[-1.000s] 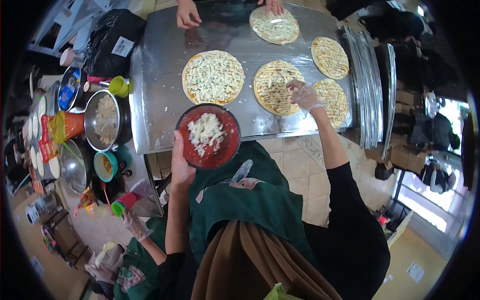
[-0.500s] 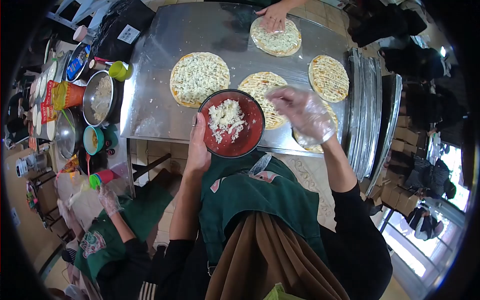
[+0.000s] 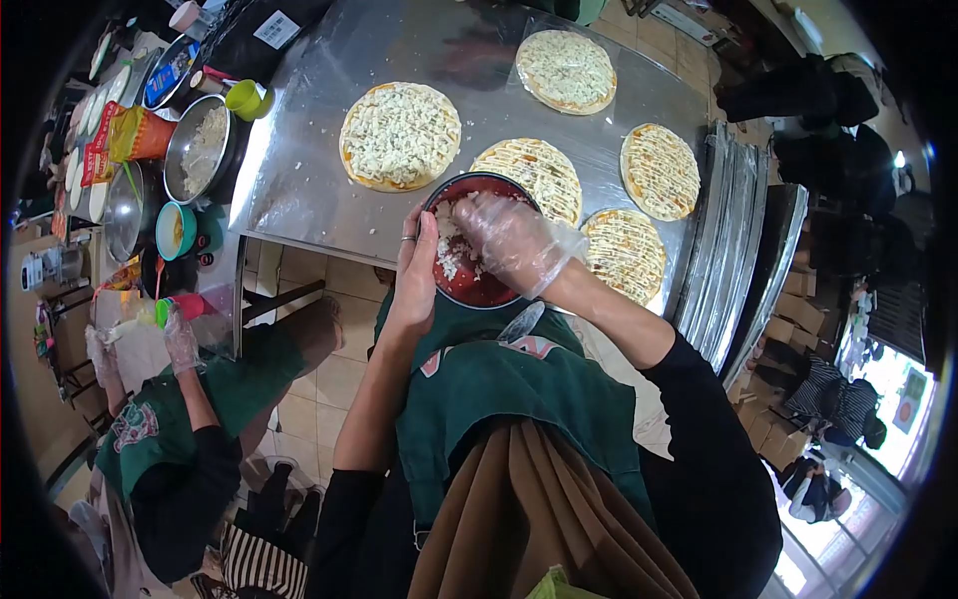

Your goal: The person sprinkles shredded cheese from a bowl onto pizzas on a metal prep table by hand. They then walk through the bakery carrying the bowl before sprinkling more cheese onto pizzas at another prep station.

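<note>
Spillage seems the main risk: the red bowl is gripped only by the left hand, thumb at the rim, so an uneven push from the right hand could tip it. That right hand, in a loose clear glove, reaches inside the bowl; its fingertips are hidden, so whether they are closed on any white crumbs cannot be told. Crumbs show between the two hands, and a bowl tilted toward the person would likely shed them onto the green apron below. The baggy cuff could also smear the sauce-striped pizza just beyond the right hand, or the smaller striped pizza to its right, if the arm swept low. Beyond the left hand, the crumb-covered pizza might lose topping to a careless swing of the bowl.
</note>
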Available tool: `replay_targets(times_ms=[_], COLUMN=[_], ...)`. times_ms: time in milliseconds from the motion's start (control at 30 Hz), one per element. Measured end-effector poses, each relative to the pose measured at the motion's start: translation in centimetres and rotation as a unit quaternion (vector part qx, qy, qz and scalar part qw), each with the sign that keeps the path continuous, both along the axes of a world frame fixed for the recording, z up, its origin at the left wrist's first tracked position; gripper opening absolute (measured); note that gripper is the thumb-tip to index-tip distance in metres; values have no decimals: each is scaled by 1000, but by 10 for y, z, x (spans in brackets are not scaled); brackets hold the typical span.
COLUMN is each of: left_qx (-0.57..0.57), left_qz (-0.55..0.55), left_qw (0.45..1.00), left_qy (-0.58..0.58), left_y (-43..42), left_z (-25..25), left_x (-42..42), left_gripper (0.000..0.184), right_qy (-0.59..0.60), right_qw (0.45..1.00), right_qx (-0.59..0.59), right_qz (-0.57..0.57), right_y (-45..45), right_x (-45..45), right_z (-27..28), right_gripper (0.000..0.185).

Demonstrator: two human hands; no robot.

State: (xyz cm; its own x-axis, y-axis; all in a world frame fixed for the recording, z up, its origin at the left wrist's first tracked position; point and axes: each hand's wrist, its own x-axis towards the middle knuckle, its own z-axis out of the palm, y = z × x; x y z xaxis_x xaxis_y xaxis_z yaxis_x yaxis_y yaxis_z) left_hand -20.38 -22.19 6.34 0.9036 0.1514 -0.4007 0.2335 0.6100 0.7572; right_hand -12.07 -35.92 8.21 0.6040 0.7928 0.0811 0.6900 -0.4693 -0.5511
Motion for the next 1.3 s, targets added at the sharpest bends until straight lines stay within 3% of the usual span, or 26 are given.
replay_targets(times_ms=[67, 100, 200, 233, 333, 367, 500, 600, 633, 733, 833, 933, 1067, 1100, 1200, 1300], left_qx=[-27, -41, -31, -42, -48, -31, -70, -89, -78, -59, -68, -71, -68, -65, -80, -18], left_qz=[-3, -4, -2, -3, -7, -8, -11, -21, -17, -9, 3, 13, -1, -3, 17, 3], left_qw=[1000, 999, 999, 999, 998, 999, 997, 996, 996, 997, 996, 995, 996, 996, 994, 998], left_qy=[6, 9, 22, 23, 29, 35, 38, 23, 33, 48, 51, 64, 65, 65, 75, 56], left_y=[2, 3, 2, 1, -3, -6, -6, -7, -7, -10, -16, -21, -16, -16, -16, -16], left_z=[5, 6, -2, -1, 2, 1, -5, -14, -16, -17, -19, -22, -16, -17, -19, -13], left_x=[0, -1, -3, -3, -2, -1, -3, -4, -5, -6, -6, -7, -11, -11, -11, -9], left_gripper=[49, 50, 52, 52, 53, 53, 52, 51, 51, 53, 55, 56, 57, 57, 57, 57], right_qy=[-12, 44, 32, 87, -59, -81, -43, 122, 73, 63, -23, 5, 194, 252, 218, 156], right_qw=[997, 996, 997, 996, 980, 987, 976, 991, 995, 985, 988, 990, 977, 966, 976, 987], right_qx=[62, 36, -64, 4, -155, -87, -168, -4, 59, -154, -104, -127, 62, 15, 17, -7], right_qz=[-36, -70, -9, 33, 105, 110, 135, 55, 37, 47, 107, 64, 60, 60, 24, 41], right_y=[-4, -4, -18, -28, -21, -22, -24, -17, -17, -31, -40, -31, -24, -24, -23, -19], right_x=[10, 15, 23, 21, 3, -2, 9, 22, 23, 28, 7, -10, -17, -15, -10, -18], right_z=[-3, 22, 30, 25, 16, 1, -6, 32, 35, 28, -5, -15, -13, -8, 2, -2], right_gripper=[18, 16, 15, 12, 15, 22, 23, 22, 20, 20, 20, 19, 26, 28, 27, 25])
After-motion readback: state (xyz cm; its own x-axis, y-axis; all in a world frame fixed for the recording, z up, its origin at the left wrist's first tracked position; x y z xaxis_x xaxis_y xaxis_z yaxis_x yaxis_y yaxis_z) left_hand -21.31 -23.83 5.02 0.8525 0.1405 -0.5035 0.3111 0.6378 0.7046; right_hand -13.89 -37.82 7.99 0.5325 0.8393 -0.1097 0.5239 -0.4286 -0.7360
